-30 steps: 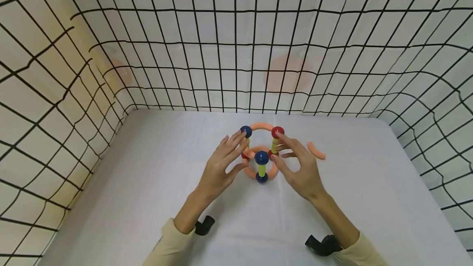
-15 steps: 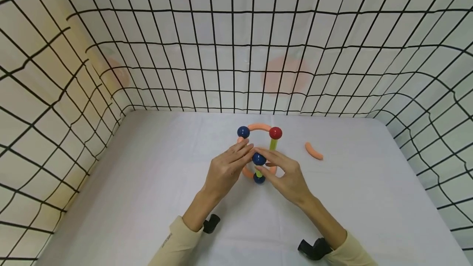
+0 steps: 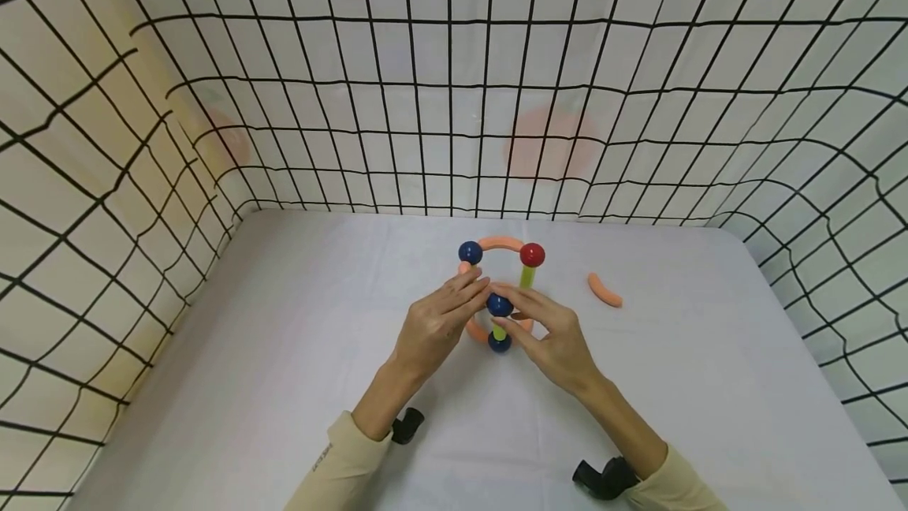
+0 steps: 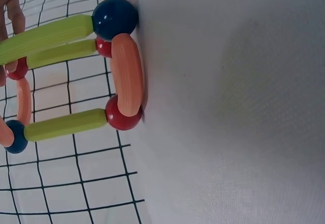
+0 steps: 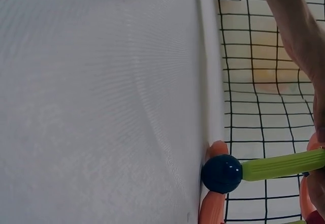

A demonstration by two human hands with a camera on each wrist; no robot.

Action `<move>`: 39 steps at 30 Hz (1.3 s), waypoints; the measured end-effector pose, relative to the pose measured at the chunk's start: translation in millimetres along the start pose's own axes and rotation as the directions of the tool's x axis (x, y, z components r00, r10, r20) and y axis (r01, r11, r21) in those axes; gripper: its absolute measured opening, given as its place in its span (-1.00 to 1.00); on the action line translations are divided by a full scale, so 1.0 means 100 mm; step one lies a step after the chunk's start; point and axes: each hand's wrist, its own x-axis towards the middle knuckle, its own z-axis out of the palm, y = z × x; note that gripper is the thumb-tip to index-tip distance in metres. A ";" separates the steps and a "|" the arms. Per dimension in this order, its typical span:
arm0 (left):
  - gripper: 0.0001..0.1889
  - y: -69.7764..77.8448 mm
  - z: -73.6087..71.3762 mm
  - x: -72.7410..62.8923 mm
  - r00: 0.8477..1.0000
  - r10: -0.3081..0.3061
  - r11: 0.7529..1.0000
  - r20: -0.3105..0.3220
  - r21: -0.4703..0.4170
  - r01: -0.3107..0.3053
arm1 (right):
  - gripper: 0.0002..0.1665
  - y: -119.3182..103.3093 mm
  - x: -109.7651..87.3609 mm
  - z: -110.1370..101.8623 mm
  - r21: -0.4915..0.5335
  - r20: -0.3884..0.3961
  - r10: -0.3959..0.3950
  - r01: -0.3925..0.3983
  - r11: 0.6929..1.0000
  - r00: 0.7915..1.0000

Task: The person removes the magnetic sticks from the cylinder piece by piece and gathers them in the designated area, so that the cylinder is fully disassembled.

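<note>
A toy frame of balls and magnetic-looking sticks stands on the white table: a lower ring, upright green sticks (image 3: pixel 527 277) and an upper ring of curved orange sticks (image 3: pixel 500 243). My right hand (image 3: pixel 549 333) pinches the near upper blue ball (image 3: pixel 500 304) between thumb and fingers. Fingers of my left hand (image 3: pixel 436 330) lie over the upper left curved orange stick (image 3: pixel 464 267), of which one end shows; my left thumb is hidden. In the left wrist view the lower blue ball (image 4: pixel 115 19) and red ball (image 4: pixel 122 115) rest at the table.
A loose curved orange stick (image 3: pixel 604 290) lies on the table to the right of the frame. Black wire mesh (image 3: pixel 426 109) rises at the back and sides. Black wrist cameras (image 3: pixel 605 479) hang at both cuffs.
Both hands have come inward: the right moved from the red ball to the near blue ball, the left closed in over the left orange stick. In the last half second they hold still.
</note>
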 end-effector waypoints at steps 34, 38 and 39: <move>-0.63 -0.07 -0.02 -0.04 0.999 0.022 0.996 0.035 -0.081 -0.019 | -0.23 0.00 -0.01 -0.01 -0.040 -0.005 -0.010 0.010 0.999 1.000; -0.64 -0.05 -0.01 -0.05 0.999 0.017 0.999 0.047 -0.037 -0.016 | -0.25 -0.01 -0.01 0.00 -0.049 -0.013 -0.008 0.007 0.999 1.000; -0.64 -0.05 -0.01 -0.05 0.999 0.016 1.000 0.049 -0.027 -0.015 | -0.26 -0.01 -0.01 0.00 -0.050 -0.014 -0.008 0.007 0.999 1.000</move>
